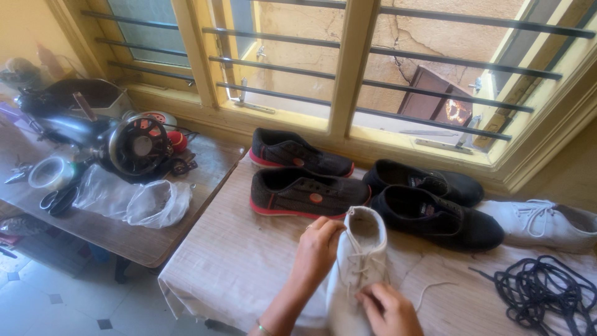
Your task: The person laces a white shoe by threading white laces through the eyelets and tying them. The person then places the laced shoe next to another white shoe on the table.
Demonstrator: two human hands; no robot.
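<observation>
Two hands hold a white lace-up shoe (pixel 359 267) at the near edge of a cloth-covered worktop (pixel 236 261) — the left hand (pixel 317 249) wraps its side, the right hand (pixel 387 308) pinches its laces. Behind it lie dark shoes (pixel 308 194) — and a black lace pile (pixel 547 292) to the right.

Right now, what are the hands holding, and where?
A white shoe: left hand grips its collar side; right hand is on the laces.

A white lace-up shoe (pixel 360 267) stands upright on the cloth-covered table, laces loose, toe toward the camera.
</observation>
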